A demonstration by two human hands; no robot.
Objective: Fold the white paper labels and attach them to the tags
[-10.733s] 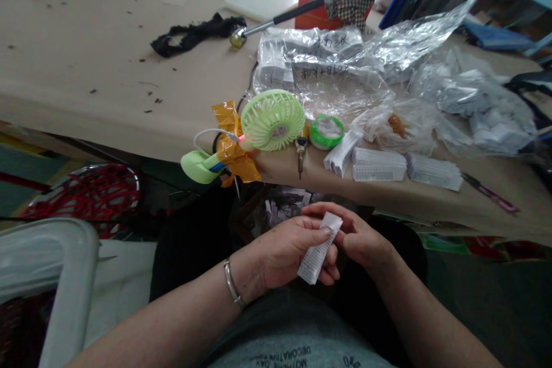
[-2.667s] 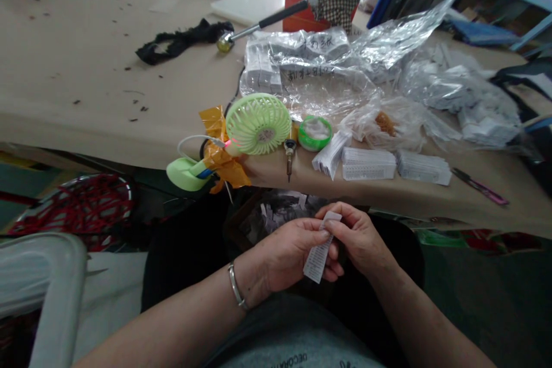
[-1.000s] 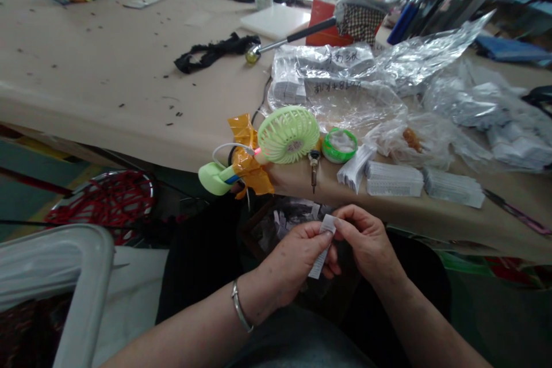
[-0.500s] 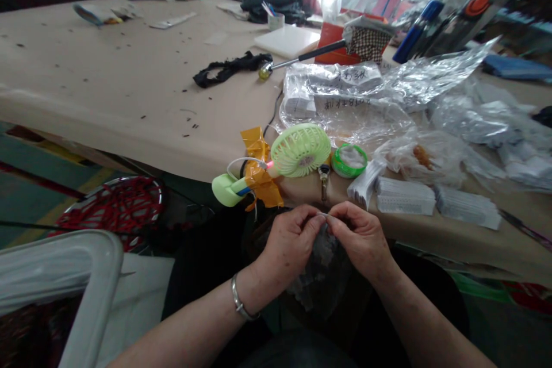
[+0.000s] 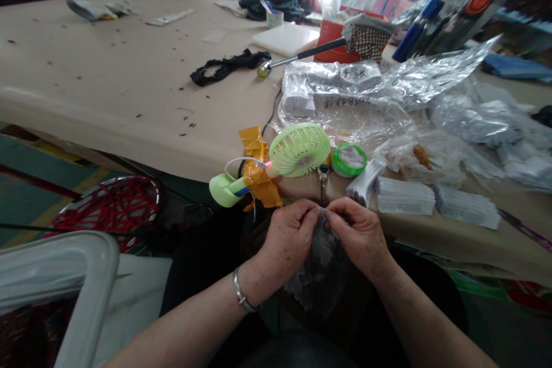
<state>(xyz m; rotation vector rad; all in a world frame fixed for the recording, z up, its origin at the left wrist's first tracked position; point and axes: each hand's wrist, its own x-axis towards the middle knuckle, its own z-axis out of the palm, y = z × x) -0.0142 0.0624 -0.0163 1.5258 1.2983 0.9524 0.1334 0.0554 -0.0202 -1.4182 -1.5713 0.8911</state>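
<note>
My left hand and my right hand meet just in front of the table edge, their thumbs and fingers pinched together. A small pale piece shows between the fingertips, mostly covered, and its kind is unclear. Beneath the hands, greyish translucent scraps lie heaped in shadow. Just beyond the fingers, a small metal fitting stands at the table edge. Beside it are a green round tub with white contents and a light green handheld fan, held to the table with orange-brown tape.
Stacks of white printed labels sit along the edge to the right. Clear plastic bags cover the table behind them. A black fabric loop lies farther back. A white bin stands at lower left, near a red-strung round stool.
Both hands have shifted up slightly and the fingertips have drawn closer. The thin white strip seen between them earlier is now mostly covered. The camera view has moved a little.
</note>
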